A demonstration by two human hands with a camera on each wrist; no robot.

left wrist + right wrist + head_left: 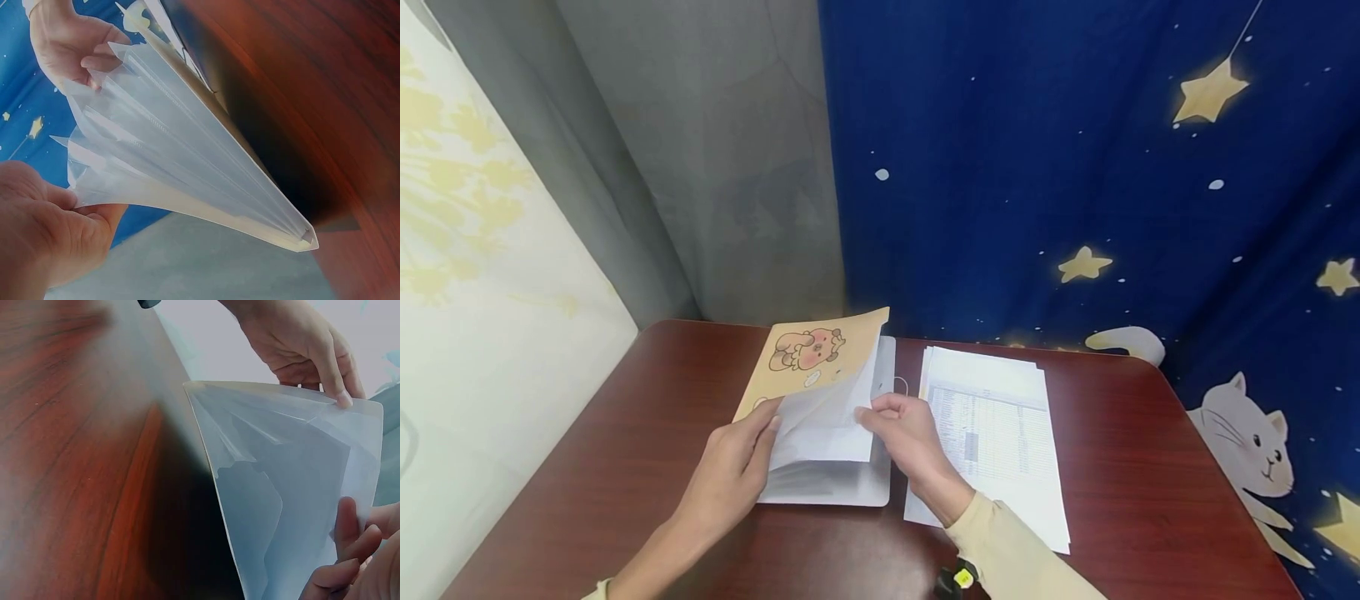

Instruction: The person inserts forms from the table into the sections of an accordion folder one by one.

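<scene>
A display book point(820, 350) with a tan cartoon cover lies partly opened on the table, its clear plastic sleeves point(144, 125) fanned out. With thumb and fingers my left hand point(730, 458) pinches the lifted cover near its front edge; the left wrist view shows this hand point(50, 225) at the cover's corner. My right hand point(910, 429) has its thumb and curled fingers at the free edge of a sleeve, and pinches it. In the right wrist view the right hand point(356, 556) is beside the translucent sleeves point(306, 469); part of its grip is hidden.
Right of the book lies a stack of printed sheets point(1000, 442) with a table of figures on top, close to my right forearm. The dark red table point(1142, 467) ends at a blue starry curtain point(970, 167) and a grey curtain point(737, 167).
</scene>
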